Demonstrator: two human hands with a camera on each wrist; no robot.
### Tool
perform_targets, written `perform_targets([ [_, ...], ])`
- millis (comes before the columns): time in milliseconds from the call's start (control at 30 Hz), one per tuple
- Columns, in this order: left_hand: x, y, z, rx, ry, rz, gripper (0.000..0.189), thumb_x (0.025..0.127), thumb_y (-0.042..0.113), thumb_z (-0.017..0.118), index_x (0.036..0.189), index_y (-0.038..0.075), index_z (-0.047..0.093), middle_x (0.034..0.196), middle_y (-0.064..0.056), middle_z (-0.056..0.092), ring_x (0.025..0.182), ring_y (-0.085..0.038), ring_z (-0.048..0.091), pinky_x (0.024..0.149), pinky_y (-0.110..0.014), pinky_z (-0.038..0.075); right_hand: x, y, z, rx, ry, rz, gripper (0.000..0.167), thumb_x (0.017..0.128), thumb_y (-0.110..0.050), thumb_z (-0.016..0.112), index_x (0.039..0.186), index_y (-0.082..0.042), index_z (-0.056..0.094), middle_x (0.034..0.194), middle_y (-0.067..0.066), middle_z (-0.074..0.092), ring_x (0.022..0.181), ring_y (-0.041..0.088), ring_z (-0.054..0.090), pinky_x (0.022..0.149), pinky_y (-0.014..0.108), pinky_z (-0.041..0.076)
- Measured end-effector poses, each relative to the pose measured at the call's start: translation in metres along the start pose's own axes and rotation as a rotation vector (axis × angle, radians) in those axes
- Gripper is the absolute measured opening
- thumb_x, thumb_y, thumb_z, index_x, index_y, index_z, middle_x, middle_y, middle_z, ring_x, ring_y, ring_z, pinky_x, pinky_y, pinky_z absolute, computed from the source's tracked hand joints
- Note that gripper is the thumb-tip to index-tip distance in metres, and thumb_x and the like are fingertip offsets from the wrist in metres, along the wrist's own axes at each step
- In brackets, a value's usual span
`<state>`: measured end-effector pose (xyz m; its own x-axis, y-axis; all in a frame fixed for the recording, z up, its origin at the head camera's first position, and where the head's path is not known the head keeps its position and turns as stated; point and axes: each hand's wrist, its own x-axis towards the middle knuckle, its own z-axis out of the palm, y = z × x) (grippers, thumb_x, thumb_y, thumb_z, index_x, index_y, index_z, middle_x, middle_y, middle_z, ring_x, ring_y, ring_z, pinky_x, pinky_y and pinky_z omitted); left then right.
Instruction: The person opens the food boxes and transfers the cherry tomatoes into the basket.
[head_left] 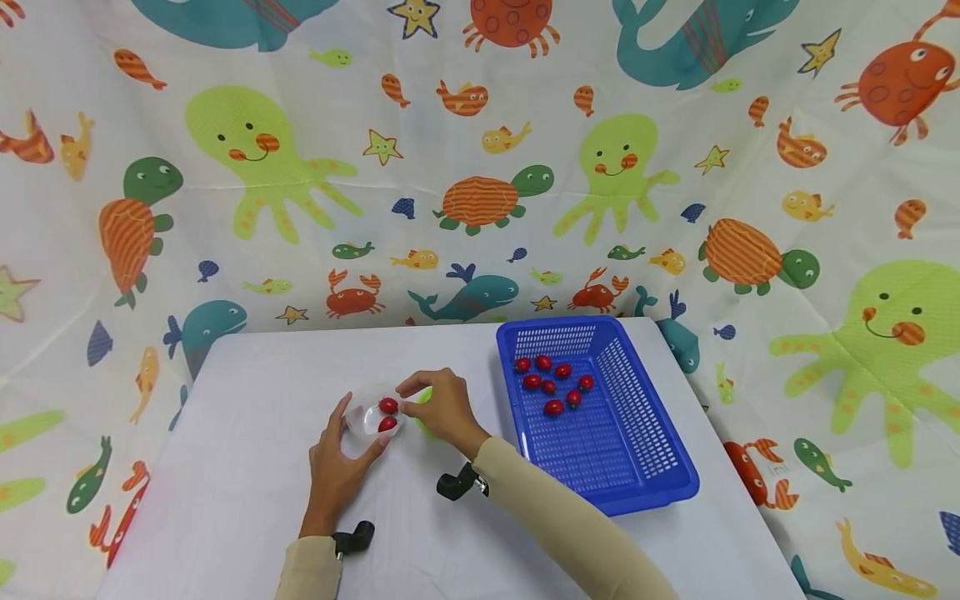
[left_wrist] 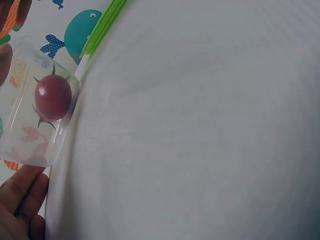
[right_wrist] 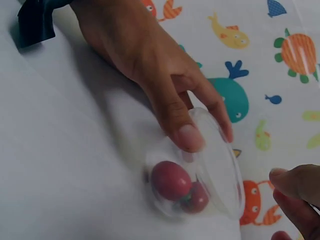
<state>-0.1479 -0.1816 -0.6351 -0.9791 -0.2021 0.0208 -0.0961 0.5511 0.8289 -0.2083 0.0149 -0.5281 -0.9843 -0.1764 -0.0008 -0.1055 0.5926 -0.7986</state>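
Observation:
My left hand [head_left: 335, 467] holds a small clear plastic cup [head_left: 363, 415] by its sides, thumb on one side and fingers on the other. Two red cherry tomatoes [right_wrist: 171, 180] lie inside the cup, near its bottom. Close to the cup's rim is my right hand [head_left: 444, 410], bent at the fingers, beside the upper tomato [head_left: 388, 405] in the head view. The right wrist view shows a gap between that hand's thumb [right_wrist: 295, 182] and fingers, with nothing held there. A lime-green round object [head_left: 425, 414] is partly hidden behind the right hand.
A blue plastic basket [head_left: 600, 496] stands to the right on the white table [head_left: 255, 417]. Several cherry tomatoes [head_left: 553, 407] lie in its far part. Behind the table hangs a cloth [head_left: 420, 192] printed with sea animals.

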Motion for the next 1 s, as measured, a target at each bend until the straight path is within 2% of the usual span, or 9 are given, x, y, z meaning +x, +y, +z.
perform_targets([
  [200,0.000,0.001,0.000,-0.001,0.004,0.019,0.102,0.086,0.057,0.082,0.169,0.039,0.025,0.166,-0.018,0.046,0.147,-0.045,0.047,0.120,-0.072,0.024,-0.001,0.001,0.014,-0.014,-0.012,0.001,0.018,0.089,-0.019,0.088,0.105,-0.027,0.085,0.099,-0.014,0.082,0.121,0.015,0.066,0.111,0.049,0.049],
  [300,0.000,0.000,-0.001,-0.001,0.003,0.010,0.103,0.086,0.058,0.082,0.168,0.041,0.024,0.166,-0.017,0.046,0.147,-0.045,0.047,0.120,-0.072,0.025,0.000,0.001,0.019,-0.040,-0.016,-0.009,0.019,0.089,-0.019,0.088,0.106,-0.026,0.085,0.099,-0.014,0.082,0.118,0.013,0.065,0.111,0.047,0.046],
  [500,-0.001,0.000,-0.001,0.007,-0.001,-0.016,0.103,0.086,0.059,0.081,0.169,0.040,0.024,0.167,-0.018,0.044,0.149,-0.046,0.044,0.121,-0.074,0.024,0.002,0.001,0.031,-0.148,0.011,-0.039,0.015,0.088,-0.021,0.089,0.102,-0.026,0.086,0.094,-0.014,0.083,0.104,0.010,0.062,0.095,0.037,0.041],
  [600,-0.001,-0.002,0.000,0.006,0.004,-0.013,0.102,0.086,0.058,0.082,0.169,0.038,0.025,0.167,-0.020,0.044,0.149,-0.047,0.044,0.121,-0.075,0.023,0.001,0.001,0.037,-0.174,0.017,-0.049,0.013,0.087,-0.021,0.090,0.099,-0.025,0.086,0.092,-0.013,0.082,0.101,0.011,0.063,0.092,0.034,0.038],
  [800,-0.001,-0.004,0.002,-0.004,0.012,0.018,0.101,0.086,0.056,0.083,0.168,0.036,0.027,0.164,-0.021,0.048,0.146,-0.045,0.046,0.120,-0.069,0.025,0.002,-0.002,0.042,-0.228,0.011,-0.027,0.012,0.086,-0.023,0.091,0.098,-0.024,0.085,0.089,-0.012,0.081,0.095,0.010,0.061,0.094,0.035,0.038],
  [1000,0.000,-0.004,0.002,0.003,0.015,0.028,0.101,0.087,0.056,0.083,0.169,0.038,0.026,0.166,-0.018,0.046,0.147,-0.044,0.047,0.121,-0.070,0.024,0.005,-0.003,0.045,-0.318,0.006,-0.017,0.011,0.087,-0.029,0.090,0.095,-0.026,0.085,0.083,-0.015,0.079,0.090,0.008,0.059,0.096,0.037,0.040],
])
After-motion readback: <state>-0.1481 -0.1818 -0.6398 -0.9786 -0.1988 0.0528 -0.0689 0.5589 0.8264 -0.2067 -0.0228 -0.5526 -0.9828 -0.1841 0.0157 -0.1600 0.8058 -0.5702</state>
